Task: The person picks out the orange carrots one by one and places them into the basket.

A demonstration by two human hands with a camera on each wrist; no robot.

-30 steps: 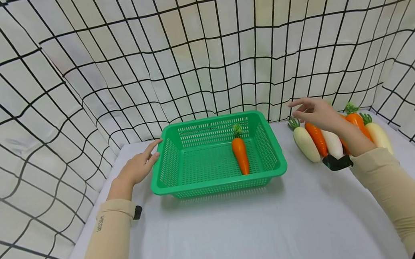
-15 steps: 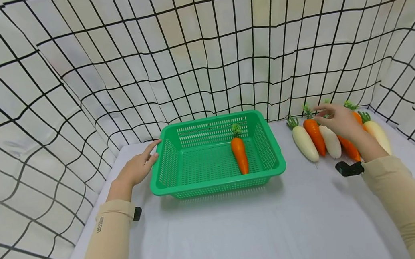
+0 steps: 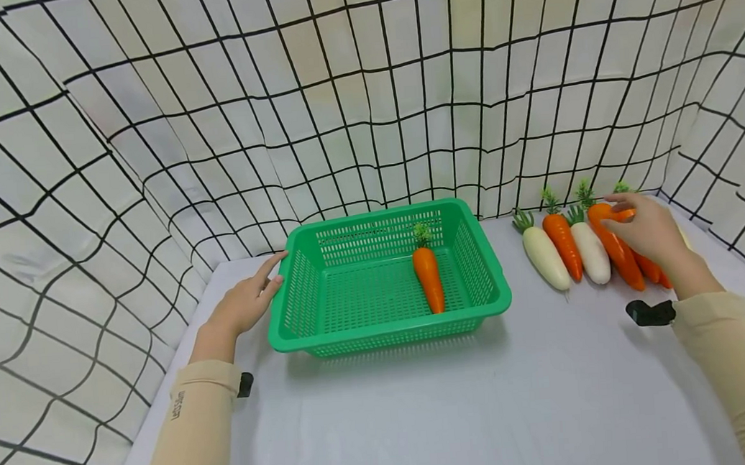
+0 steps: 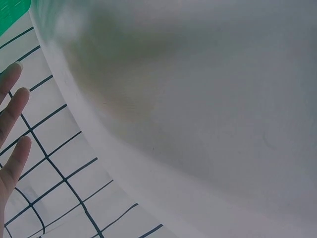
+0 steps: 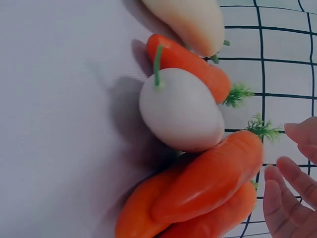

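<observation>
My left hand (image 3: 244, 303) lies at the left rim of a green plastic basket (image 3: 389, 330), its fingers straight and touching the edge. One orange carrot (image 3: 429, 279) with a leafy top lies inside the basket. My right hand (image 3: 651, 231) hovers over the right part of a row of vegetables, fingers loosely bent, with nothing between them. Beneath and beside it are orange carrots (image 5: 213, 178), some piled on each other. In the right wrist view the fingertips (image 5: 272, 198) are apart from the nearest carrot. A pale radish at the far right is mostly hidden by the hand.
Left of the carrots lie a white radish (image 3: 591, 253), a single carrot (image 3: 563, 244) and a cream radish (image 3: 544, 258). White cloth (image 3: 398, 418) covers the table. Behind and at both sides stand white walls with black netting (image 3: 377, 117).
My right hand has moved rightward along the row, uncovering the white radish and the carrots beside it. My left hand has stayed at the basket's rim.
</observation>
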